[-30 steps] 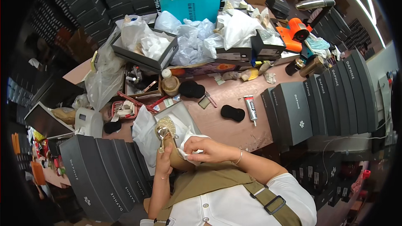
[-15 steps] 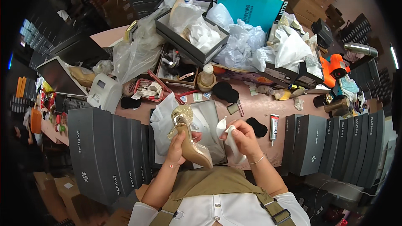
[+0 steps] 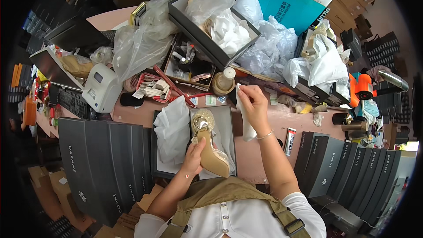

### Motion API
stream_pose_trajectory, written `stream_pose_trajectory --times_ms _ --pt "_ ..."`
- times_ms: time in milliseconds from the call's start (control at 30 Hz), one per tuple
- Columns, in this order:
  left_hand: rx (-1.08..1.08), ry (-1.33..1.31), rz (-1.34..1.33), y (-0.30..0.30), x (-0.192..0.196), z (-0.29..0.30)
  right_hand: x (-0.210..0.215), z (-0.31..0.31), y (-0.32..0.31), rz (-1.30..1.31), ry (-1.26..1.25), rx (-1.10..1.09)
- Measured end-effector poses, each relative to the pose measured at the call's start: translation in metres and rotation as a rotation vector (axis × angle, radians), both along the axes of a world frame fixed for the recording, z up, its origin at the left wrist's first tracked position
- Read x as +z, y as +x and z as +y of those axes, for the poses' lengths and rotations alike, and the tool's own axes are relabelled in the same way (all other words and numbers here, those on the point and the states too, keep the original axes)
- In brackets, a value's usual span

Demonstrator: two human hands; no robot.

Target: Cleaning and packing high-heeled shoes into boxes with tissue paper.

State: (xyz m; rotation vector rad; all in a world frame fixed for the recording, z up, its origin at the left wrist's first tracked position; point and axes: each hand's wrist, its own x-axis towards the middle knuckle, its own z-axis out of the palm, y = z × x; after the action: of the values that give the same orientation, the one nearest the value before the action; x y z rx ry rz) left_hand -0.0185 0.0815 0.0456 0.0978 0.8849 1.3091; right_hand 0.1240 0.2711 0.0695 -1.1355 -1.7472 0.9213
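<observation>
A glittery gold high-heeled shoe [image 3: 215, 162] is in my left hand [image 3: 193, 158], its tan sole turned up and its ankle part pointing away from me. It hangs over an open grey shoebox [image 3: 232, 136] lined with white tissue paper [image 3: 171, 125]. Raised farther off to the right, my right hand [image 3: 256, 108] pinches a limp white cloth [image 3: 247, 125] that dangles below the fingers. A bottle with a pale cap [image 3: 228, 73], standing in a tan holder, is to the left of that hand.
Stacked grey shoeboxes flank me at left [image 3: 83, 163] and right [image 3: 324, 163]. A glue tube [image 3: 290, 141] lies right of my right forearm. Farther back are a paper-filled shoebox [image 3: 224, 35], a pen box [image 3: 185, 61], a red basket [image 3: 152, 87] and a white label printer [image 3: 100, 89].
My right hand has moved away from the shoe, farther out over the table, with the cloth. The shoe stays in my left hand, and the whole view has shifted slightly.
</observation>
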Motion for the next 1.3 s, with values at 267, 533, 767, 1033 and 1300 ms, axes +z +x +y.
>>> stream_pose_trajectory --times_ms 267,533,767,1033,1300 --pt "-0.054 -0.031 -0.044 -0.005 -0.015 -0.002 -0.018 0.041 -0.034 -0.352 0.312 0.007" --pt "-0.045 -0.025 -0.052 -0.006 -0.019 -0.009 -0.030 0.041 -0.044 -0.485 0.385 -0.011" --pt "-0.034 -0.013 -0.022 -0.002 -0.002 -0.016 -0.039 0.043 -0.028 -0.317 0.392 -0.085" --pt "0.010 -0.016 -0.045 0.002 0.000 -0.023 -0.045 0.009 0.076 0.850 -0.316 -0.579" --pt "0.018 0.015 -0.034 0.002 0.008 -0.028 -0.017 0.018 0.029 0.234 0.231 -0.353"
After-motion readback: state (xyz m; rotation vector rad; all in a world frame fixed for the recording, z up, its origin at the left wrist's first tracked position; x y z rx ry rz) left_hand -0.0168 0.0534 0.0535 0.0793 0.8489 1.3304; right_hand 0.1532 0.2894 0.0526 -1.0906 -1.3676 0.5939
